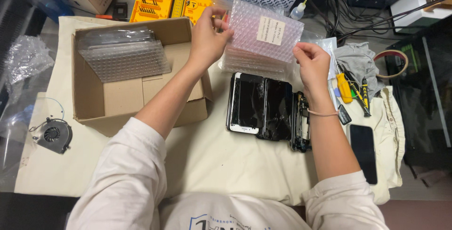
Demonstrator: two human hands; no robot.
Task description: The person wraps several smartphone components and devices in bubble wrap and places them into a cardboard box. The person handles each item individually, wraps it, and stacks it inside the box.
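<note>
From the head view I see both hands raised over the table (226, 164), each gripping the same pink bubble pouch (263, 35). My left hand (208, 37) closes on the pouch's upper left edge, thumb and fingers pinched tight on the wrap. My right hand (311, 63) pinches the lower right corner, fingers curled in, with a thin band around the wrist. The pouch is tilted, a white label (270, 30) on its face, and it hangs above a stack of more pouches (249, 63) lying on the cloth.

Just below that stack, three phones (263, 107) lie side by side, screens dark, the rightmost one showing bare parts. To the left an open box (141, 98) holds clear bubble pouches (122, 58); my left forearm crosses its near right corner. A small fan (54, 135) sits at the far left edge. To the right of my right wrist lie screwdrivers (351, 91), and a black phone (363, 152) lies further down. Yellow bit cases (169, 4) stand behind the box.
</note>
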